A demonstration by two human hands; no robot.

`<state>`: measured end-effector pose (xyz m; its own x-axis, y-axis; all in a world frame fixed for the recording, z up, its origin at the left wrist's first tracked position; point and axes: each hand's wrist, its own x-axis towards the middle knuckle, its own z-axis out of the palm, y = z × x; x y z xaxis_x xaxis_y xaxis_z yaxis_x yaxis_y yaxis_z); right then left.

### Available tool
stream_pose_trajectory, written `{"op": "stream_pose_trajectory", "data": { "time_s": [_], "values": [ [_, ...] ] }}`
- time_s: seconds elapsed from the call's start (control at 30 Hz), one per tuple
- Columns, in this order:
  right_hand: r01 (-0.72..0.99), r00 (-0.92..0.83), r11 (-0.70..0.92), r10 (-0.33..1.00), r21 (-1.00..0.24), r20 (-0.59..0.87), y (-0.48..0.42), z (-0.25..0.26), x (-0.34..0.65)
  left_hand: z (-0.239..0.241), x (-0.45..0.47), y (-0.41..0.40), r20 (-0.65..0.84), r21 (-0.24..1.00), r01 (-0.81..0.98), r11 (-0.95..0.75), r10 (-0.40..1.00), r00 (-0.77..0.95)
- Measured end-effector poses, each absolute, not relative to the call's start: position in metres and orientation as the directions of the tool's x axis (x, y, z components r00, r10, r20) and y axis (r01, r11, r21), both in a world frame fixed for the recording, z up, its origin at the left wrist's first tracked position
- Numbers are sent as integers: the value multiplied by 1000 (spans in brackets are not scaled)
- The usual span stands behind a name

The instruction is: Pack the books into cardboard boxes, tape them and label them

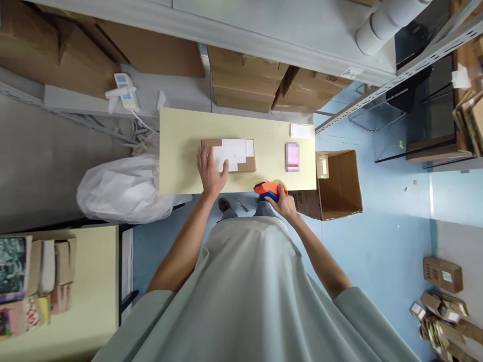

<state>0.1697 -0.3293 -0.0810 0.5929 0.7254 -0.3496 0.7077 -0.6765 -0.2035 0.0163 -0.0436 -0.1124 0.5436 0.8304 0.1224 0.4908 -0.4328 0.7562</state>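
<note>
Blue floor spreads around our pale yellow table (179,173), which stands against a shelf (287,30) with large cartons (245,83) beneath it. We have a flat cardboard box (248,165) lying near the middle of the tabletop, its white label (234,149) facing up where we can see it. Our left hand (212,172) is open, fingers spread over the box's left end and thumb on the label, probably to steady it. Our right hand (284,202) grips an orange-and-blue tape dispenser (267,188) at the table's front edge, its front end pointing left toward the box, so likely handy there. We see a pink rectangular item (292,157) and a white slip (300,131) toward the right end, apart from the box, perhaps leaving us elbow room. Just beyond that end, an open carton (341,186) sits within what seems easy reach.
</note>
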Motion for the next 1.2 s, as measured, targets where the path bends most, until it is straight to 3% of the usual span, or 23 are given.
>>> {"op": "stream_pose_trajectory", "data": {
  "time_s": [0.17, 0.43, 0.87, 1.2],
  "values": [
    [888, 353, -438, 843, -139, -405, -320, -89, 217, -109, 67, -42, 140, 721, 472, -507, 774, 617],
    [966, 32, -103, 958, -238, -285, -306, -113, 285, -118, 139, -40, 112, 651, 418, -633, 625, 773],
    [990, -101, 73, 962, -117, -253, -285, -144, 292, -150, 139, -43, 153, 595, 447, -668, 640, 753],
    [997, -64, 55, 975, -50, -212, -270, -154, 293, -155, 137, -44, 179, 597, 419, -684, 622, 762]
  ]
}}
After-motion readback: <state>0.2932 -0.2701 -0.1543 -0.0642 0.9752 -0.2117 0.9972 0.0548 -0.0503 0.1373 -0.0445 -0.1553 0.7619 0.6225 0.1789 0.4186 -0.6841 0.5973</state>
